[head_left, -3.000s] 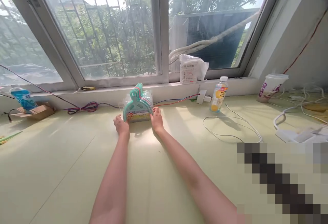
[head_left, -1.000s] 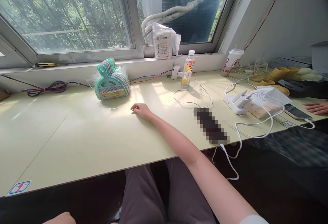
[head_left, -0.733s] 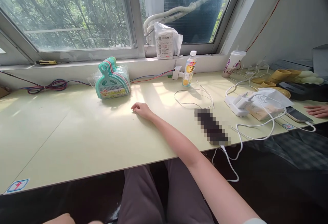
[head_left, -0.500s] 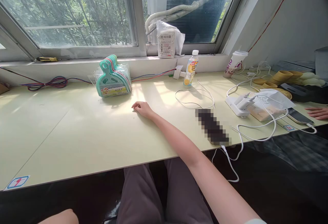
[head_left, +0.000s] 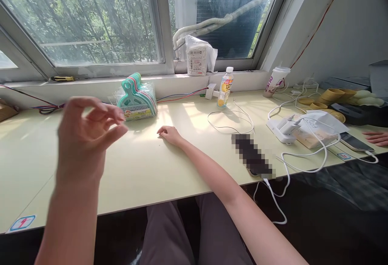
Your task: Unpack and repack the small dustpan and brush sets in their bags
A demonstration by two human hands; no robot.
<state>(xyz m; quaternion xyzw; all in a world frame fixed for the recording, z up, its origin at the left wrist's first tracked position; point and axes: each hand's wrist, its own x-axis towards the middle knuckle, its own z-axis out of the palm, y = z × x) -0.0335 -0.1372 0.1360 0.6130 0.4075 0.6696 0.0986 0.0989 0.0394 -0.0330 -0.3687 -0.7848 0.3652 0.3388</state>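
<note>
The dustpan stack (head_left: pixel 137 98) stands left of the bottle (head_left: pixel 224 89); a cable (head_left: pixel 246 113) loops on the bottle's near side. Your raised left hand (head_left: pixel 82 141) gapes empty, your right hand (head_left: pixel 171 135) rests loosely open.

left grip (head_left: pixel 81 144): bare | right grip (head_left: pixel 170 135): bare | arms (head_left: pixel 209 170): bare | trousers (head_left: pixel 168 232): plain, muted dark purple

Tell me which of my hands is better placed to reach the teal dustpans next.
Probably your right hand: it rests on the tabletop near the teal dustpans. Your left hand is in the air, closer to the camera, and looks farther from them.
</note>
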